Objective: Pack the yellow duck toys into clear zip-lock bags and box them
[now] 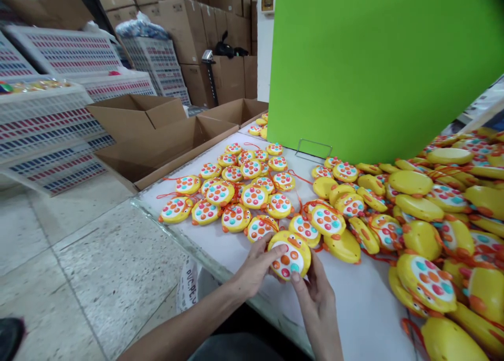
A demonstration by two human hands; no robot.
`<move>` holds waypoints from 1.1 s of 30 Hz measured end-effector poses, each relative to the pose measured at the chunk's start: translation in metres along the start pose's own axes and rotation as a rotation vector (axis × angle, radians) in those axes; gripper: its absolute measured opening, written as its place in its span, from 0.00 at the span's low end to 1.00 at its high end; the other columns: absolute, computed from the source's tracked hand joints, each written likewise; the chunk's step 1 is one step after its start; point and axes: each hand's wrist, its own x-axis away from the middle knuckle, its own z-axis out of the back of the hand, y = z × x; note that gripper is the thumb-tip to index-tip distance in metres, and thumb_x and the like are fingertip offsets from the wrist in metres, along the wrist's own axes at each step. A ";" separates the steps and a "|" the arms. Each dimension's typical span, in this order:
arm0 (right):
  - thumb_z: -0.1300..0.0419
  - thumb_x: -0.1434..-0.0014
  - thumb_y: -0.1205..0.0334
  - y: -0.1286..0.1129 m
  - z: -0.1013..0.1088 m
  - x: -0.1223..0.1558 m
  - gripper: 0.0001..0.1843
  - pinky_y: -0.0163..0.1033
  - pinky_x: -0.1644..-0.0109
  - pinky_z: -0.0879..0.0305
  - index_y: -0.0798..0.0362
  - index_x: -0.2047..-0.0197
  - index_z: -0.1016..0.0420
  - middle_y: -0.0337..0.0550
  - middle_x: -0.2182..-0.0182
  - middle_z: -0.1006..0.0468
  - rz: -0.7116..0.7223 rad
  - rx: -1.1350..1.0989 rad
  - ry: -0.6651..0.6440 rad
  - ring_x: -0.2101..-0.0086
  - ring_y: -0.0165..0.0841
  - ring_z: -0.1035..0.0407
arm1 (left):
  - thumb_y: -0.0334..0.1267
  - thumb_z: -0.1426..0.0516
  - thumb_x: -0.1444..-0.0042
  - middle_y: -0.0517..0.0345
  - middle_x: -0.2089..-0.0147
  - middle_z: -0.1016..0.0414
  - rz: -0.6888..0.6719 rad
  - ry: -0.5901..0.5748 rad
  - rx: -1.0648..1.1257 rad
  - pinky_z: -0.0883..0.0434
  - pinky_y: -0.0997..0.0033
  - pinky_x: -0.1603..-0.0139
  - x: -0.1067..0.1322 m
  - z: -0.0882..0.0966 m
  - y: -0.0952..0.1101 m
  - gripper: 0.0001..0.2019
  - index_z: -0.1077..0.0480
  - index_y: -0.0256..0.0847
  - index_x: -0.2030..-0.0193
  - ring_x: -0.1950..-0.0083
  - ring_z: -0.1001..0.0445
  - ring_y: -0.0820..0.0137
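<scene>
Both my hands hold one yellow duck-shaped toy (290,254) with coloured round buttons, just above the white table (354,298) near its front edge. My left hand (255,269) grips its left side, thumb resting on the button face. My right hand (315,292) clasps its lower right edge, thumb pressed on the front. Right behind the held toy, several like toys lie face up in a spread-out group (244,193).
A big heap of the same yellow toys (437,219) fills the table's right side. A green board (378,61) stands behind. Open cardboard boxes (157,135) and stacked white crates (51,114) sit left on the floor. A bag (189,287) hangs at the table edge.
</scene>
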 end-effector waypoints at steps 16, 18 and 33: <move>0.41 0.46 0.50 0.002 0.004 -0.014 0.19 0.39 0.59 0.32 0.55 0.56 0.30 0.45 0.62 0.23 -0.002 -0.031 0.180 0.61 0.38 0.29 | 0.33 0.33 0.59 0.52 0.50 0.29 -0.051 -0.179 -0.123 0.29 0.72 0.58 0.012 0.001 -0.002 0.32 0.37 0.40 0.45 0.54 0.29 0.64; 0.42 0.46 0.49 0.000 0.007 -0.017 0.19 0.39 0.60 0.32 0.54 0.57 0.30 0.45 0.62 0.23 0.015 0.014 0.154 0.62 0.38 0.29 | 0.31 0.33 0.59 0.53 0.52 0.28 -0.038 -0.193 -0.142 0.28 0.72 0.62 0.010 0.003 -0.002 0.33 0.39 0.40 0.44 0.57 0.28 0.65; 0.49 0.40 0.52 -0.022 0.072 -0.088 0.21 0.41 0.69 0.35 0.57 0.49 0.32 0.52 0.58 0.27 0.431 1.180 0.404 0.66 0.39 0.30 | 0.40 0.38 0.49 0.44 0.64 0.23 0.060 -0.059 0.094 0.28 0.69 0.62 -0.059 -0.012 0.029 0.14 0.29 0.30 0.60 0.63 0.24 0.64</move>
